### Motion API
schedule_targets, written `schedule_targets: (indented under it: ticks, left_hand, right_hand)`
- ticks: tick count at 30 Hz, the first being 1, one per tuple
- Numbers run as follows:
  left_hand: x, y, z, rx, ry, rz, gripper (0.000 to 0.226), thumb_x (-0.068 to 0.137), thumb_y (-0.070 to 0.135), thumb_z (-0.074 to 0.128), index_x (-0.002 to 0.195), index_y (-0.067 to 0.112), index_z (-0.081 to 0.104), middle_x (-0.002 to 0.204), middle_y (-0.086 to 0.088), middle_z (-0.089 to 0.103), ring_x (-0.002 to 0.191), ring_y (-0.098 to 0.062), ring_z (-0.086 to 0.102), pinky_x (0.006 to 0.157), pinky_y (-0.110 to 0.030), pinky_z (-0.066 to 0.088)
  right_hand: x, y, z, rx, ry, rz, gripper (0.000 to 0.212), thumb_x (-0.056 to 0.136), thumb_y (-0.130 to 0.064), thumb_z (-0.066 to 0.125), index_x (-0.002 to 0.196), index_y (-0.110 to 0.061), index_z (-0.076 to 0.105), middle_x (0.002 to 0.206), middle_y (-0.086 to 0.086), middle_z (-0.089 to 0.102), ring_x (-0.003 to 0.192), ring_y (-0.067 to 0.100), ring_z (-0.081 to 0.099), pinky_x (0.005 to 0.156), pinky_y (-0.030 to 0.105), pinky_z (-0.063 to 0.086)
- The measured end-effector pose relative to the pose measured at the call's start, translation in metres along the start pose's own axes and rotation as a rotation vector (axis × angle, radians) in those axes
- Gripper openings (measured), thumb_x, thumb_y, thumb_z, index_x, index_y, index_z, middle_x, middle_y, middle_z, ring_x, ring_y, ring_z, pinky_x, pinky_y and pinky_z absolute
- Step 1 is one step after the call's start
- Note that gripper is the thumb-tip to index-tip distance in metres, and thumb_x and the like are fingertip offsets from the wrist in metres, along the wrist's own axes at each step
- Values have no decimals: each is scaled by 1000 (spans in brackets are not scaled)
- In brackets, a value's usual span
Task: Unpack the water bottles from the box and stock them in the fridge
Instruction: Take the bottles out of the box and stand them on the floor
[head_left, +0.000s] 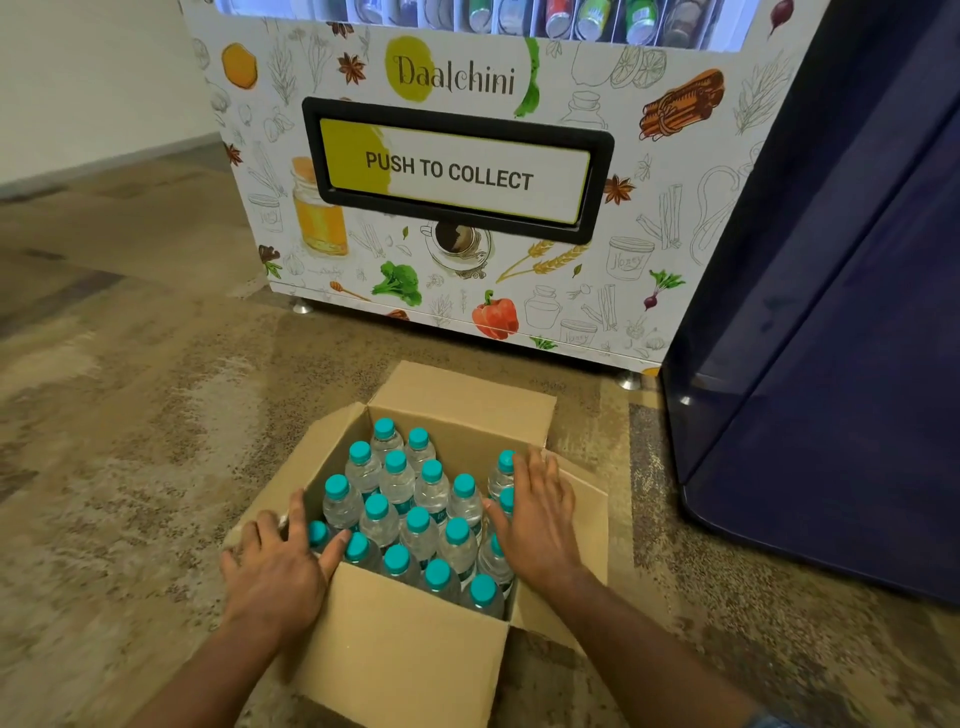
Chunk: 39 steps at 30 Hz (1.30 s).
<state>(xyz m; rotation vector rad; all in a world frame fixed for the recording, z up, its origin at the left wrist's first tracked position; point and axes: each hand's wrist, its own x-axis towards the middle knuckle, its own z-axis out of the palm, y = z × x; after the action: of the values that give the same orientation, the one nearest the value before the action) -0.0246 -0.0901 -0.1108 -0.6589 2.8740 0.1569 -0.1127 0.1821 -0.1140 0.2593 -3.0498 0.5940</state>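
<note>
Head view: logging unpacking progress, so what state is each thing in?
Brown cardboard box: open, top folded outward.
Clear teal-capped water bottles: capped, upright inside box.
Left hand: open, pressing box's left edge.
Right hand: open, flat on box's right edge.
White vending machine's collection flap: shut.

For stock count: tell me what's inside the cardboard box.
Upright teal-capped water bottles stand in the cardboard box. The left hand and right hand cover a few; bottoms are hidden.

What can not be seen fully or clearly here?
Head view:
Water bottles: labels and lower parts hidden by neighbours and the box walls.
Cans: cut off by the top edge.
Left box flap: near end under the left hand, blurred.
Dark blue cabinet: cut by the right edge; inside not shown.
</note>
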Motion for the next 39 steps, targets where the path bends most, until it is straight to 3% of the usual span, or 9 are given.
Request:
schedule_targets:
  ticks: [4, 8, 13, 16, 20, 30, 34, 37, 39]
  left_hand:
    - [-10, 7, 1, 29, 118, 10, 91, 95, 73, 7, 165, 18, -8, 170, -18, 9, 159, -35, 9, 128, -58, 15]
    - [-22, 30, 15, -101, 246, 215, 90, 96, 74, 1, 165, 17, -1, 171, -19, -3, 159, -34, -5, 127, -54, -2]
    - [-27, 65, 29, -149, 177, 329, 91, 85, 78, -15, 160, 25, -19, 167, -8, -31, 153, -24, -33, 126, -48, -16]
    - [-27, 68, 37, -149, 161, 307, 96, 82, 78, -28, 160, 23, -16, 166, -7, -29, 153, -25, -31, 126, -51, -14]
    - [-28, 68, 36, -145, 126, 309, 92, 84, 75, -23, 160, 23, -17, 164, -7, -32, 153, -26, -30, 124, -50, -18]
    - [-24, 69, 33, -104, 75, 300, 84, 83, 71, -21, 157, 33, -25, 163, -5, -34, 153, -28, -30, 124, -54, -16]
    - [-25, 69, 31, -80, 51, 296, 89, 74, 75, -34, 154, 36, -32, 163, -5, -36, 153, -28, -30, 124, -55, -15]
    - [-24, 70, 29, -71, 41, 299, 99, 62, 77, -46, 152, 38, -34, 161, -4, -37, 153, -28, -30, 124, -55, -15]
    - [-23, 70, 29, -85, 37, 303, 100, 62, 78, -46, 153, 40, -32, 164, -4, -33, 155, -28, -27, 126, -56, -13]
  right_hand:
    - [-21, -2, -3, -30, 72, -40, 63, 101, -49, 37, 155, -19, 23, 162, 4, 21, 151, 24, 10, 122, 46, 8]
    - [-32, 4, -2, -60, 180, -130, 48, 98, -47, 45, 138, -21, 48, 137, 2, 56, 131, 22, 42, 111, 44, 27]
    - [-28, 6, -3, -44, 171, -60, 44, 97, -47, 48, 133, -23, 54, 129, -1, 60, 124, 21, 43, 101, 44, 32]
    - [-19, 0, -5, -50, 122, 23, 43, 95, -48, 51, 131, -27, 56, 127, -5, 61, 122, 20, 42, 98, 43, 29]
    - [-7, -6, -7, -132, 75, 80, 39, 91, -48, 57, 124, -26, 59, 124, -6, 62, 121, 21, 42, 97, 44, 29]
    - [6, -7, 1, -112, -1, 150, 52, 87, -45, 65, 133, -22, 56, 143, -2, 50, 142, 28, 26, 111, 50, 23]
    - [0, -5, 7, 10, 49, 135, 54, 91, -40, 62, 140, -19, 49, 150, -1, 42, 148, 25, 17, 118, 49, 14]
    - [-1, -4, 3, 184, 127, 136, 47, 96, -39, 54, 136, -17, 48, 142, 0, 49, 144, 22, 28, 118, 44, 21]
    - [0, -5, -12, 338, 201, 155, 38, 98, -44, 49, 127, -19, 49, 121, -1, 61, 121, 20, 53, 103, 41, 43]
